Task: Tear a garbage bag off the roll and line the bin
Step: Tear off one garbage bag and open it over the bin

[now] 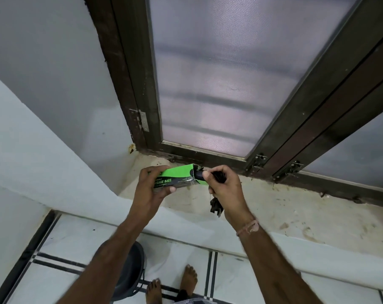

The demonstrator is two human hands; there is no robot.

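Pinching the black bag [217, 178] in our right hand [224, 188], left hand [152, 186] fingers curled round the box [179, 177]; yanking toward three o'clock might drag the whole roll [199, 174] out.

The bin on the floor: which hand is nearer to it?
Left. The left hand holds the green box almost directly above the bin; the right hand is farther right.

stained sill [285, 213], mesh window [225, 73], steel hinge [143, 120], striped floor [76, 244]

Your left hand [152, 187] grips the box [177, 178]; just beside its open end, your right hand [224, 187] is fisted closed, both arms outstretched.
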